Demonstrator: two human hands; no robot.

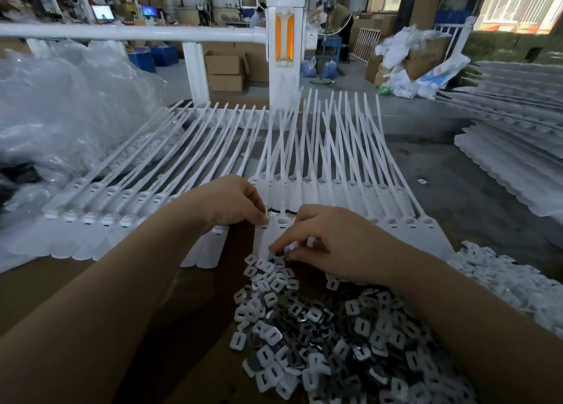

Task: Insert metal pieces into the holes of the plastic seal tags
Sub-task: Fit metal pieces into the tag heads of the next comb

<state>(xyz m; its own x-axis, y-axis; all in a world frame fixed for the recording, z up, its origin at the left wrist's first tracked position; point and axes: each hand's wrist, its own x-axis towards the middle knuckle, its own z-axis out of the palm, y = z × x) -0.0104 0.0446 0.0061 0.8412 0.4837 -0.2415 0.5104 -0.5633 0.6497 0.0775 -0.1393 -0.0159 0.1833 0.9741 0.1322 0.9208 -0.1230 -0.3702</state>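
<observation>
Your left hand (231, 202) sits at the middle of the bench with its fingers curled down, the tips pinching the head of one of the white seal tags (268, 221). Your right hand (332, 242) is just right of it, thumb and forefinger pinched together on a small metal piece (288, 250) right above the near flat ends of the tags – whether the piece already touches a tag you cannot tell from here.

The seal tags lie in rows across the brown work surface (61, 285), flat ends toward you, long thin tails (307, 135) fanning out toward the far side. Directly near you, under your right forearm, spreads a loose heap of metal pieces (320, 333) – small squares with a slot, some white-faced, some showing bare shiny metal.

To the left bulges a mound of clear plastic bags (67, 105); to the right, more stacked white tag sheets (518, 147). A white railing post (285, 41) stands at the far edge
</observation>
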